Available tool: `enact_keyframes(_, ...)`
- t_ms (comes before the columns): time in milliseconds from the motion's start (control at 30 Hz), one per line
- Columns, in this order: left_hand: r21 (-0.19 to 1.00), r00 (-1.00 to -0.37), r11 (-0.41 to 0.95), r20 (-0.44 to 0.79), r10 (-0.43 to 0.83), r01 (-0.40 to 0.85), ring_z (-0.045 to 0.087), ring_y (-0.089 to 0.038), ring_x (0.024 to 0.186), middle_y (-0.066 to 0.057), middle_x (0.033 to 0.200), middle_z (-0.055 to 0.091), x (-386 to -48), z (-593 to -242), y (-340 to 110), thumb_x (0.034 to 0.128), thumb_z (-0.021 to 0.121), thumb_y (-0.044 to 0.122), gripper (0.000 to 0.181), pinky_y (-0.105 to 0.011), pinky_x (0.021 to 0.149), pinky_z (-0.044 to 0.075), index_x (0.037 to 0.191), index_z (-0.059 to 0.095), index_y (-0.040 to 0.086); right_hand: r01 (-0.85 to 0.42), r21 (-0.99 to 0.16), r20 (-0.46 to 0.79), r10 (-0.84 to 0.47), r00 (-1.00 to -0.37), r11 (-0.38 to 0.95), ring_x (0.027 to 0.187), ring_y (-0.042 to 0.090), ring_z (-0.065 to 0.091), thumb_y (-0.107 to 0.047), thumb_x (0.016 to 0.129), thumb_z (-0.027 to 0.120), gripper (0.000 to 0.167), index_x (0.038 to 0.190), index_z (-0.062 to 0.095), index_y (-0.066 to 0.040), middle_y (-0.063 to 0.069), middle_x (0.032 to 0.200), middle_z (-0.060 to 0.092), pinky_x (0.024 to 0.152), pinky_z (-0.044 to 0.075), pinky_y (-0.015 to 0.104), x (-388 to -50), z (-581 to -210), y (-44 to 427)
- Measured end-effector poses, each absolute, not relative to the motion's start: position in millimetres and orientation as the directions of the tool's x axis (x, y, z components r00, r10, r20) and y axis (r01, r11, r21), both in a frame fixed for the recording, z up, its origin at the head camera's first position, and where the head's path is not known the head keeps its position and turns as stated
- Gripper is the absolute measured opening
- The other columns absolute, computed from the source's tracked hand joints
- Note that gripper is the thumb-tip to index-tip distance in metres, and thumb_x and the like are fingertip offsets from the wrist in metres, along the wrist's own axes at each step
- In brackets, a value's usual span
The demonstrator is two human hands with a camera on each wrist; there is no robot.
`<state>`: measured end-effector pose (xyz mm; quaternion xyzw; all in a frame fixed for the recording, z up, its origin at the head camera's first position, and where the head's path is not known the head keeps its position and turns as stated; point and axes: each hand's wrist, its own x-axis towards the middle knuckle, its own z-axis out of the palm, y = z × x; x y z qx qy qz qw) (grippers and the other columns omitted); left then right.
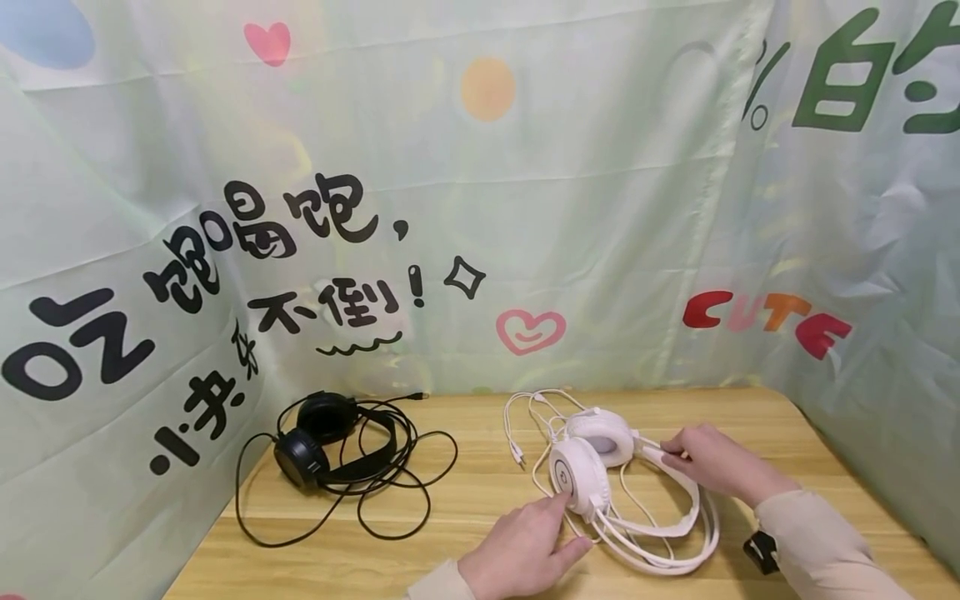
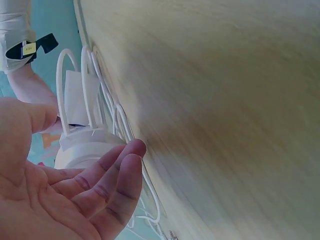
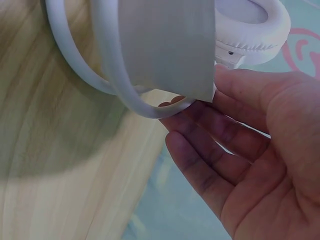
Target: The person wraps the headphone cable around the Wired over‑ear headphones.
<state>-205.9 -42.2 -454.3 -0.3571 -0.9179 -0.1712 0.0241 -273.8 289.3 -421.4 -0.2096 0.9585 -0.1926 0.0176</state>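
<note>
White headphones (image 1: 581, 475) lie on the wooden table right of its middle, earcups toward the back left, band toward the front right. My right hand (image 1: 723, 462) pinches the band near the far earcup; in the right wrist view the hand (image 3: 250, 140) has its thumb and fingers about the flat strap (image 3: 167, 50) and a round hoop (image 3: 112, 60). My left hand (image 1: 525, 546) touches the near earcup with a fingertip, its fingers loosely bent. The left wrist view shows that hand (image 2: 75, 195) beside the white earcup (image 2: 85, 150), palm in view.
Black headphones (image 1: 302, 458) with a coiled black cable (image 1: 405, 483) lie on the left of the table (image 1: 480, 500). A white cable (image 1: 510, 425) loops behind the white pair. Printed cloth (image 1: 585, 208) hangs behind and at the sides.
</note>
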Motion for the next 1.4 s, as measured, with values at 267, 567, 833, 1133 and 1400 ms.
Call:
enact_keyframes(267,0.355,-0.776,0.700,0.142,0.615,0.620,0.073,-0.011,0.105,-0.006,0.122,0.076,-208,-455,-43,0.1068,0.058,0.054,0.074,-0.028,0.088,0.062,0.155,0.050,-0.001,-0.445,-0.370,0.097,-0.443,-0.891,0.815,0.061,-0.001,0.042,-0.010,0.098,0.075,0.012,0.086,0.076,-0.011,-0.008,0.071,0.064,0.056,0.039,0.022,-269,-425,288)
enact_keyframes(567,0.464,-0.819,0.705,0.085,0.568,0.537,0.046,0.001,0.066,0.012,0.084,0.056,-213,-455,-43,0.1056,0.059,0.058,0.062,-0.018,0.060,0.043,0.142,0.059,0.007,-0.467,-0.377,0.123,-0.456,-0.881,0.800,0.057,-0.004,0.036,-0.008,0.094,0.078,0.035,0.068,0.058,-0.019,-0.015,0.062,0.046,0.053,0.034,0.019,-262,-428,285)
enact_keyframes(833,0.501,-0.837,0.706,0.070,0.543,0.501,0.047,-0.001,0.067,0.012,0.086,0.057,-216,-453,-45,0.1045,0.060,0.058,0.048,-0.019,0.060,0.044,0.127,0.063,0.016,-0.416,-0.395,0.096,-0.414,-0.905,0.819,0.053,-0.002,0.035,-0.012,0.094,0.079,0.039,0.063,0.056,-0.020,-0.015,0.058,0.040,0.051,0.033,0.018,-256,-429,280)
enact_keyframes(1133,0.533,-0.835,0.679,0.103,0.541,0.505,0.048,0.000,0.068,0.010,0.087,0.059,-224,-455,-51,0.1051,0.060,0.056,0.043,-0.020,0.059,0.044,0.116,0.063,0.014,-0.435,-0.413,0.112,-0.430,-0.896,0.800,0.052,-0.004,0.032,-0.014,0.096,0.078,0.038,0.062,0.060,-0.020,-0.018,0.057,0.038,0.050,0.029,0.018,-251,-430,277)
enact_keyframes(1400,0.545,-0.844,0.681,0.095,0.528,0.488,0.048,-0.002,0.066,0.008,0.086,0.057,-229,-455,-53,0.1050,0.062,0.054,0.042,-0.021,0.058,0.044,0.118,0.062,0.014,-0.451,-0.428,0.123,-0.443,-0.888,0.784,0.052,-0.004,0.029,-0.015,0.097,0.077,0.041,0.061,0.058,-0.020,-0.019,0.057,0.033,0.050,0.027,0.017,-247,-430,273)
